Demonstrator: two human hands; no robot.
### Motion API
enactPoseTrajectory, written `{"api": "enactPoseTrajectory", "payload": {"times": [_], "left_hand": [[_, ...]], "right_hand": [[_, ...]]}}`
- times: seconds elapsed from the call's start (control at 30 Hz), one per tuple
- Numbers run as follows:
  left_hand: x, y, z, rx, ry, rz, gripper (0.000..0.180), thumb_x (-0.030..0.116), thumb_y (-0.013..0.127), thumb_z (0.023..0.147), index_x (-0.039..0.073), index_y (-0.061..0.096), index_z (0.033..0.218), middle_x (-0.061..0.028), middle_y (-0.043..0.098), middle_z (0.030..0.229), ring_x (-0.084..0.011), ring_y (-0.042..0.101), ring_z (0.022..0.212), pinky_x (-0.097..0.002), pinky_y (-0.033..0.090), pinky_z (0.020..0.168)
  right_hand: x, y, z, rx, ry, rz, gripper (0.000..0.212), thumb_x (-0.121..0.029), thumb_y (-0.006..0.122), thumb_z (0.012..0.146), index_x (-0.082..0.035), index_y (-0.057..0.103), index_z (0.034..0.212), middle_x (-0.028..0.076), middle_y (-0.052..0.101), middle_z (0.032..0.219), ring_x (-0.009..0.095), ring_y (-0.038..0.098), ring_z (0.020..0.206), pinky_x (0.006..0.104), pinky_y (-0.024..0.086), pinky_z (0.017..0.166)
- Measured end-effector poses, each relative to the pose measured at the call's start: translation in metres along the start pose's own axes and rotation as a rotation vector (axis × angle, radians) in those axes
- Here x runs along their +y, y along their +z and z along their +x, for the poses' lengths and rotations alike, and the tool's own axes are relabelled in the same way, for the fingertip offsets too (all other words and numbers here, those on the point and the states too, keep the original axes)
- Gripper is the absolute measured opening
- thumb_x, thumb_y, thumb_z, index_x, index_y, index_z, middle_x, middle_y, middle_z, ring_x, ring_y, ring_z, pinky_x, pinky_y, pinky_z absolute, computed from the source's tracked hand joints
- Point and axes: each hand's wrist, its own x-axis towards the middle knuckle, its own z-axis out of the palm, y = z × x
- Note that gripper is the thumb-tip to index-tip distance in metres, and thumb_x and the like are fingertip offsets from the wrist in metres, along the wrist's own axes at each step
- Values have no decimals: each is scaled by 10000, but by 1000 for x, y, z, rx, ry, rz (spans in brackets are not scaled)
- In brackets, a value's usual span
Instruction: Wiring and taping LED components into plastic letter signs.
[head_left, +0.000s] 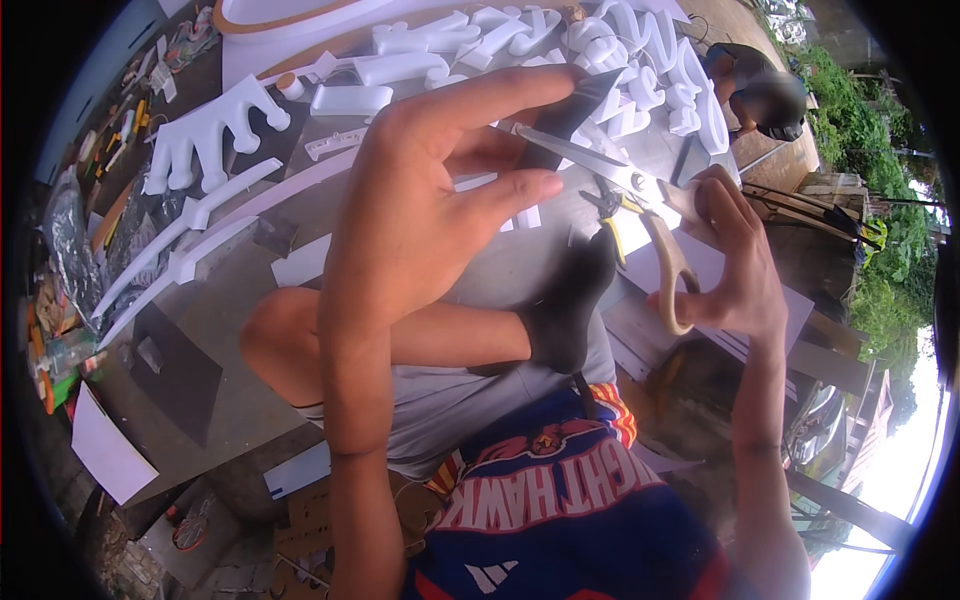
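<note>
My left hand [405, 190] is raised in the middle, its thumb and fingers closed on a thin dark sheet piece [592, 103]. In my right hand [742, 262] is a pair of scissors [668, 240] with beige handles, fingers through and around the loops. The scissor blades point left toward my left hand, lying against the dark piece. Whether they bite into it I cannot tell. Below the scissors, pliers [618, 228] with yellow handles lie on the grey work surface [480, 275]. My crossed leg with a black sock [568, 310] rests under my hands.
White cut-out shapes [425, 38] crowd the far side of the surface. A white crown-shaped piece [212, 138] and long white strips [178, 270] lie at the left, near a dark sheet [172, 370]. Another person [765, 95] is at the far right, by green plants [860, 130].
</note>
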Motion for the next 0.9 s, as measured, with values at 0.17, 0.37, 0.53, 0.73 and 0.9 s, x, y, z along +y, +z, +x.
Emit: {"api": "enactPoseTrajectory", "payload": {"times": [0.17, 0.37, 0.53, 0.73, 0.9], "left_hand": [[-2, 9, 2, 0, 48, -8, 495, -91, 708, 753, -60, 559, 1225, -133, 664, 1042, -154, 643, 879, -271, 533, 783], [-8, 11, 0, -5, 32, 11, 480, -94, 710, 745, -46, 585, 1206, -103, 663, 1040, -143, 641, 877, -263, 536, 783], [-3, 11, 1, -8, 56, 21, 486, -95, 709, 744, -42, 584, 1211, -96, 663, 1027, -137, 640, 875, -261, 536, 782], [-5, 5, 3, 0, 50, 19, 497, -98, 716, 736, -41, 584, 1212, -100, 654, 1057, -133, 637, 865, -257, 534, 760], [-2, 4, 5, -16, 34, 62, 599, -96, 727, 726, -28, 530, 1288, -104, 626, 1146, -147, 639, 862, -268, 534, 758]], "right_hand": [[0, 2, -1, 23, 116, 50, 626, -239, 803, 373, 21, 454, 822, 92, 376, 791, 241, 393, 675, 310, 375, 616], [3, 2, -1, 61, 36, 30, 597, -218, 822, 405, 21, 434, 791, 78, 363, 775, 220, 372, 668, 307, 369, 602], [0, -2, -1, 86, 29, 40, 564, -165, 828, 412, 18, 417, 752, 64, 351, 750, 202, 356, 651, 313, 334, 571], [-2, -11, 2, -53, 109, 14, 437, -112, 790, 568, 31, 504, 866, 103, 471, 821, 241, 457, 665, 321, 404, 607], [-2, -12, 3, -45, 104, 34, 387, -63, 748, 594, 27, 507, 883, 110, 484, 849, 244, 479, 668, 327, 413, 611]]}}
